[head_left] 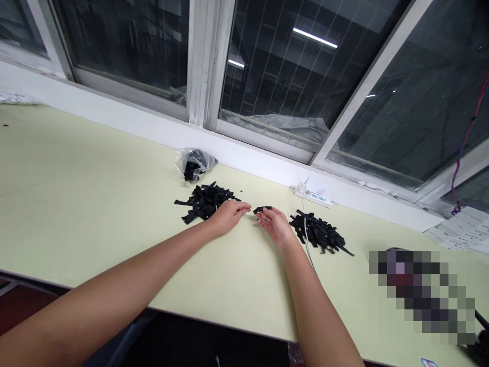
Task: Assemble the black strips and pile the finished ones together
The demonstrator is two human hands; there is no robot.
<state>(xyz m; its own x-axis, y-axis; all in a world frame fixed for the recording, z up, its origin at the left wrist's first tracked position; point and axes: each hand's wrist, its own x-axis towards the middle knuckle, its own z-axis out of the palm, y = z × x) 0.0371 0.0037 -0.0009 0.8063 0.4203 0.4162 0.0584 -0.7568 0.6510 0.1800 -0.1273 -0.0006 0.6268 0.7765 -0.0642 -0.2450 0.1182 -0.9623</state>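
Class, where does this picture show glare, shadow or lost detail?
Head view: white strip lights shine in the dark glass window panes; head view: a faint shadow edges the bare right forearm; head view: a multicoloured pixelated block hides detail; head view: edges blend in the right-hand heap of flat black strips.

the strip [263,209] in my right hand [276,224] is black. left of my grip the nearer strip pile [208,200] is black with pale flecks, and right of it the other strip pile [321,233] matches. beneath my grip the tabletop [244,275] is pale yellow-green; beyond it the power strip [324,199] is white with light-blue patches, the window frame [197,61] greyish white.
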